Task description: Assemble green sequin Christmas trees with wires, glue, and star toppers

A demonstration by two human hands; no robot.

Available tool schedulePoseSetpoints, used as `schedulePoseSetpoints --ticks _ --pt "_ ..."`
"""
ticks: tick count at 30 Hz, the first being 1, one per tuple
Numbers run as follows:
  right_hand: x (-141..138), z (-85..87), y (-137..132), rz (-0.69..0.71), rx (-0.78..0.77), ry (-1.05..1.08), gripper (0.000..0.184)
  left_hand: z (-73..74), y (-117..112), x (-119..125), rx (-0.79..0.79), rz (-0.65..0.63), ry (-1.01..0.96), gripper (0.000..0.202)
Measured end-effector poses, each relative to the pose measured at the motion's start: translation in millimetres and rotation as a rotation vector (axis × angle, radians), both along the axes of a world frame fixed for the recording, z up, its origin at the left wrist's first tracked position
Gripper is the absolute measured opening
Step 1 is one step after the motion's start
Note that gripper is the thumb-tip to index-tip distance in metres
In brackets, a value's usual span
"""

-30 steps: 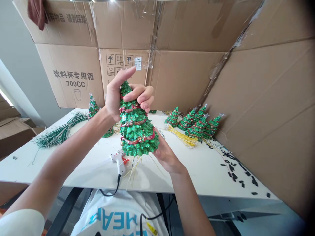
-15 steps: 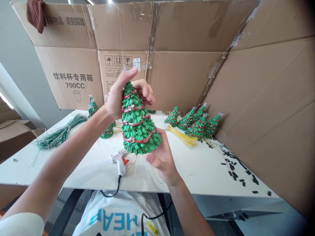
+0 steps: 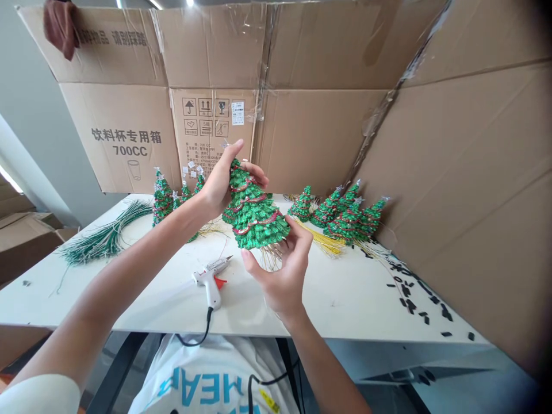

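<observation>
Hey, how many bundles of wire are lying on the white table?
3: a green bundle on the left of the table, a yellow bundle by the small trees on the right, and a pale bundle just beyond it. Others may be hidden behind those trees.

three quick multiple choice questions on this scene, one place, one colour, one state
1. Where is the white plastic hot glue gun?
A. taped to the cardboard
B. on the white table
C. under the table

2. What colour is the shiny tinsel garland on the green glittery tree?
A. blue
B. yellow
C. red

3. What is the left hand doing?
A. gripping the tree's top
B. lying flat on the table
C. holding the glue gun

1 B: it lies on the tabletop near the front edge.
2 C: red bands wind around the tree.
3 A: its fingers wrap the tree's tip.
</observation>
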State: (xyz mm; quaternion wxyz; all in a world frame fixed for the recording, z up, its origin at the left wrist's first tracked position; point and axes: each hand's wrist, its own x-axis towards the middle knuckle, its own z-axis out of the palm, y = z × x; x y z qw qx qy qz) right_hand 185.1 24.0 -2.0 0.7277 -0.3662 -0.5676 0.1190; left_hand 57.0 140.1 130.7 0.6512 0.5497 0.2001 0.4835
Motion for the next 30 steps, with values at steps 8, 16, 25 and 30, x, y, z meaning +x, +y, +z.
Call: schedulePoseSetpoints --ticks 8,16,25,30 --pt "1 -8.3 6 -0.249 0.129 -0.250 0.095 -2.4 -2 6 -0.242 -0.026 -0.154 0.042" --pt "5 -0.8 -3 0.116 -0.082 -0.075 0.091 4.8 -12 -6 -0.061 0.045 -0.224 0.043" --pt "2 7.6 -5 0.512 -0.163 0.179 0.070 13.2 -23 -13 0.120 0.004 -0.138 0.056" --pt "-7 5.8 -10 0.375 -0.108 0.209 0.075 21.0 -27 -11 0.140 -0.161 -0.085 0.062"
